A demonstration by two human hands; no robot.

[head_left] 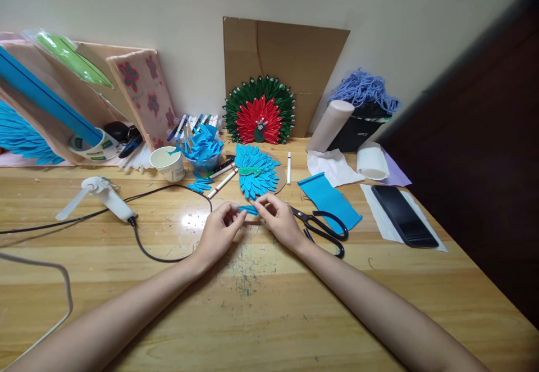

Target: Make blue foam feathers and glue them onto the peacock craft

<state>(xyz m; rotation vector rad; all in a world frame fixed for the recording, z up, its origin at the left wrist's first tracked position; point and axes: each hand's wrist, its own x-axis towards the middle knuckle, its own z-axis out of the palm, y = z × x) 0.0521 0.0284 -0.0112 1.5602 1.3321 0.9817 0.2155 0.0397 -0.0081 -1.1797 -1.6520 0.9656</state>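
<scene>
A small blue folded strip stretches between my two hands just above the table. My left hand pinches its left end, and my right hand pinches the right end. Right behind them lies a round cardboard piece covered with layered blue petals and a green leaf-like shape. Black-handled scissors rest beside my right hand, partly over a blue sheet. A few loose blue petals are behind my left hand.
A bowl of blue pieces, a paper cup and markers stand at the back. A white glue gun trails a black cable on the left. A phone lies right. A red-green peacock craft leans on cardboard.
</scene>
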